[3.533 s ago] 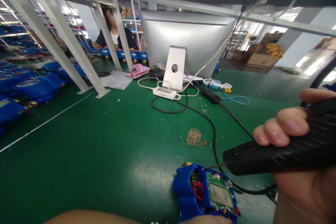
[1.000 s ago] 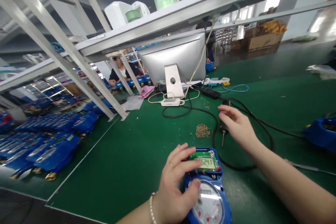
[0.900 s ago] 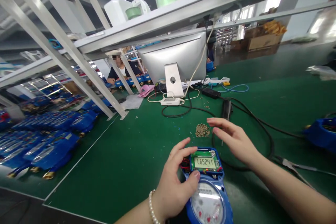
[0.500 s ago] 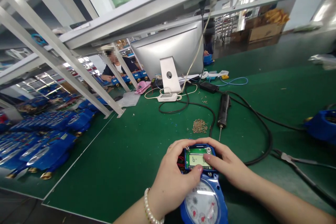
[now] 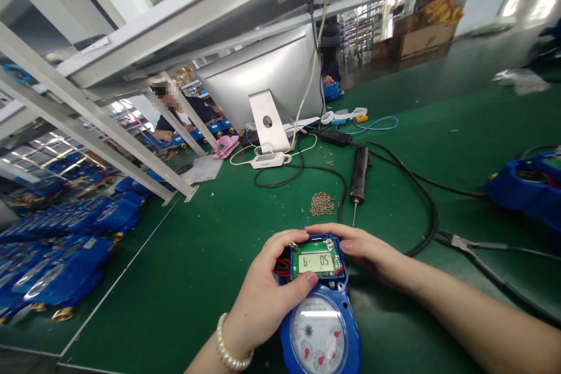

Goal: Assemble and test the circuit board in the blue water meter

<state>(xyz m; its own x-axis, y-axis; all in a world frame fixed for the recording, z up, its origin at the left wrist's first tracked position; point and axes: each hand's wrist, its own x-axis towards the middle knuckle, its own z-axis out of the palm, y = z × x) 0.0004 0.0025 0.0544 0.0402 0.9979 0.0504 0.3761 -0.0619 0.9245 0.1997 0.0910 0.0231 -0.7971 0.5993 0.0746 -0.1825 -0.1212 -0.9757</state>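
A blue water meter (image 5: 353,327) lies on the green bench in front of me. Its round dial with red pointers faces up, and its electronics box is uncovered. Inside the box sits a green circuit board (image 5: 329,248) with a lit LCD (image 5: 314,261); red wires (image 5: 283,267) come out at the left. My left hand (image 5: 263,292) grips the box from the left, thumb across its lower edge. Around the upper right corner curls my right hand (image 5: 372,252), its thumb along the side. The covered parts of the box are hidden by my fingers.
Beyond the meter lie a heap of small screws (image 5: 322,204) and a black electric screwdriver (image 5: 360,174). Pliers (image 5: 460,242) and another blue meter (image 5: 526,184) are at right. A monitor (image 5: 267,87) stands behind; rows of blue meters (image 5: 65,263) fill the left. A co-worker (image 5: 188,111) sits beyond.
My right thumb has moved off the LCD to the box's right side, uncovering the digits. The view has shifted, so the bench things appear further left. My left hand keeps its grip.
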